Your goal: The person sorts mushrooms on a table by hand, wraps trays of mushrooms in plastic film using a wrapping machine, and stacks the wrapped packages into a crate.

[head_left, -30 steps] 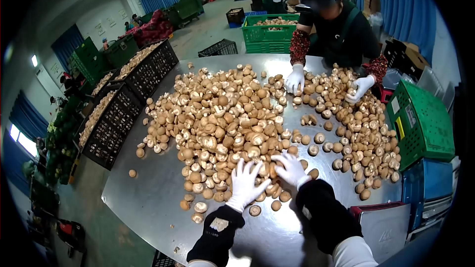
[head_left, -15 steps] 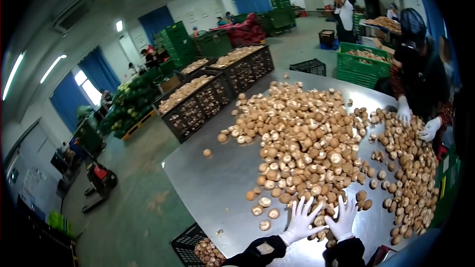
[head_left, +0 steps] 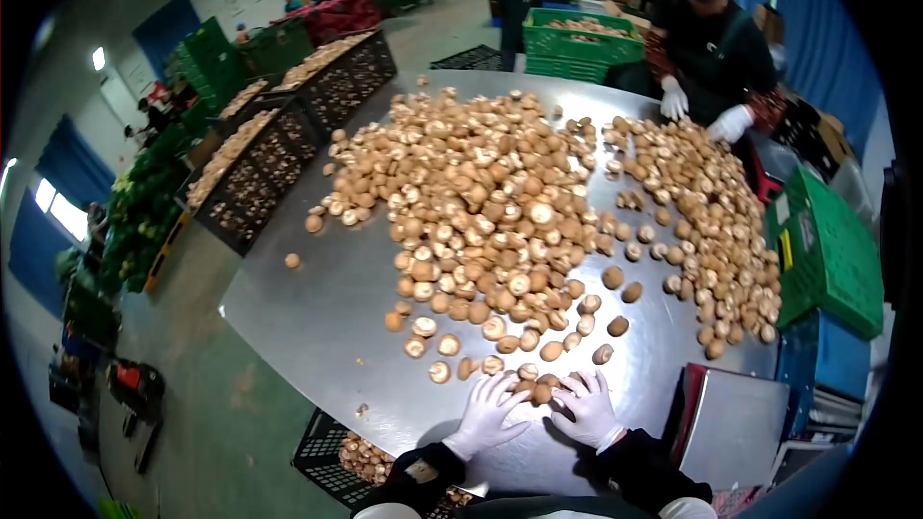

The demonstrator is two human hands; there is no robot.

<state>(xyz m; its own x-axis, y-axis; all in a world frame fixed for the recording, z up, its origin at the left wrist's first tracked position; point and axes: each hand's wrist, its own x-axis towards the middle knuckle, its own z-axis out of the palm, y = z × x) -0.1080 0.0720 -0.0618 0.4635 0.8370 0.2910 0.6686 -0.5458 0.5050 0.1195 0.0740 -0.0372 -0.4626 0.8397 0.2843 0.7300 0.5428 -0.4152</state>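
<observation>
While both gloved hands rest low in the frame, right of centre, a small cluster of mushrooms (head_left: 541, 391) sits between them on the metal table (head_left: 317, 346). The left hand (head_left: 488, 416) has its fingers fanned out, the fingertips at the cluster's left edge; the right hand (head_left: 586, 410) is likewise splayed, its fingertips at the right edge. The hands flank the cluster rather than wrapping around it; whether the fingertips press on any cap cannot be told.

These caps are rounded and brown, darker than the paler ones nearby, and the fingers partly cover the outer ones. At the bottom edge, left of centre, a black basket (head_left: 319, 437) with more mushrooms is partly hidden by the table edge and the left sleeve (head_left: 423, 471).

Beyond the hands, loose mushrooms lead up to a broad heap (head_left: 481, 202) in the middle of the frame, tan caps mixed with upturned cream undersides; its lower layers are buried. A second heap (head_left: 721, 231) runs down the right side, beside a green crate (head_left: 832, 255).

At upper right, a co-worker's two white gloves (head_left: 733, 123) are at that heap's far end; what they touch is hard to make out. Filled black crates (head_left: 255, 187) stand at upper left, and the background workers are small and blurred.
</observation>
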